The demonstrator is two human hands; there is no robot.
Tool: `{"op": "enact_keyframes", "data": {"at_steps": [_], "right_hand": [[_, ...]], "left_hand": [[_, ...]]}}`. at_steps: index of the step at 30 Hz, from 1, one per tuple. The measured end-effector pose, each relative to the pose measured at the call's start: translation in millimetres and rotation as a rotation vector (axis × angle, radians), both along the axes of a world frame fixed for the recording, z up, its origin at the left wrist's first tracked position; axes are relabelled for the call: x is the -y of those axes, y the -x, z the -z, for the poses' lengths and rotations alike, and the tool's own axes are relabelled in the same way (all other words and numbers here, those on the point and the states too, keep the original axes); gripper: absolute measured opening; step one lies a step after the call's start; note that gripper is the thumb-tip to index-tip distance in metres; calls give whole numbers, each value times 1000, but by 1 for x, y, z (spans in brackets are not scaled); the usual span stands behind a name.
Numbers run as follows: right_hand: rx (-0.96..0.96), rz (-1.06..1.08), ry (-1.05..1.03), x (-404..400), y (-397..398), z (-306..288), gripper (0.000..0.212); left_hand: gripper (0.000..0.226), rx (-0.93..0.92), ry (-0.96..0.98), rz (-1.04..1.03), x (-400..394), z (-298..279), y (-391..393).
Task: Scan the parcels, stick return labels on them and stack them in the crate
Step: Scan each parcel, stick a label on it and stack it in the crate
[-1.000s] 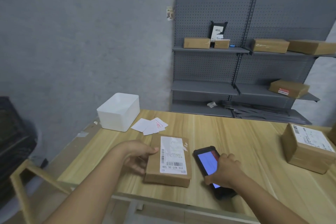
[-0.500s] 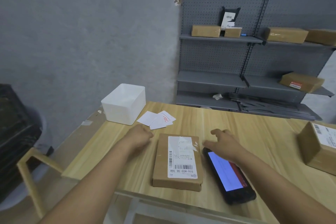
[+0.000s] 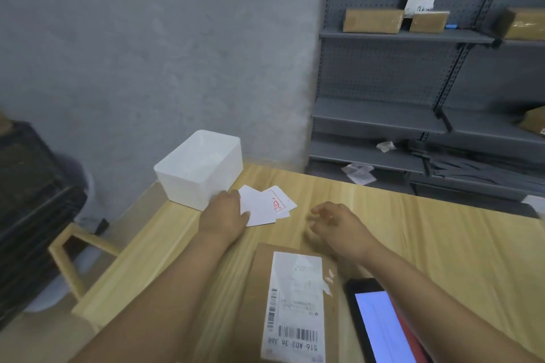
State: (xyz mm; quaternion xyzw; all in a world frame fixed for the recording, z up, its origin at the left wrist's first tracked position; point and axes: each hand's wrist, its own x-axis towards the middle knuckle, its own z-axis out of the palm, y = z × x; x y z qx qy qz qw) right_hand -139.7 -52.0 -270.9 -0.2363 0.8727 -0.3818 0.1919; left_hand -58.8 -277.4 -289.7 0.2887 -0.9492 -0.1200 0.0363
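Head view: both hands gone from parcel and scanner since a second ago, reaching forward. Left hand lies on small white return labels, red stamp unreadable; grip unclear. Right hand hovers loose, holding nothing. Flat brown cardboard parcel, barcode "516 A03 36 J68", near edge beside black handheld scanner. Judgement: scan done, labelling next.

Bare bench stretches wide to the right of both hands, open all the way to the far edge. On the left, the white bin stands just behind the return labels, walling off that corner. Nearer in, the parcel and the scanner lie side by side, with only a narrow strip between them.
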Motion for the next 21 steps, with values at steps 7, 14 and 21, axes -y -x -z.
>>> {"op": "enact_keyframes", "data": {"at_steps": [7, 14, 21], "right_hand": [[-2, -126, 90, 38, 31, 1, 20], [156, -173, 185, 73, 33, -5, 23], [297, -10, 262, 86, 33, -13, 63]], "left_hand": [[24, -1, 102, -6, -4, -26, 14], [12, -278, -501, -144, 10, -51, 18], [21, -344, -1065, -143, 22, -55, 19]]}}
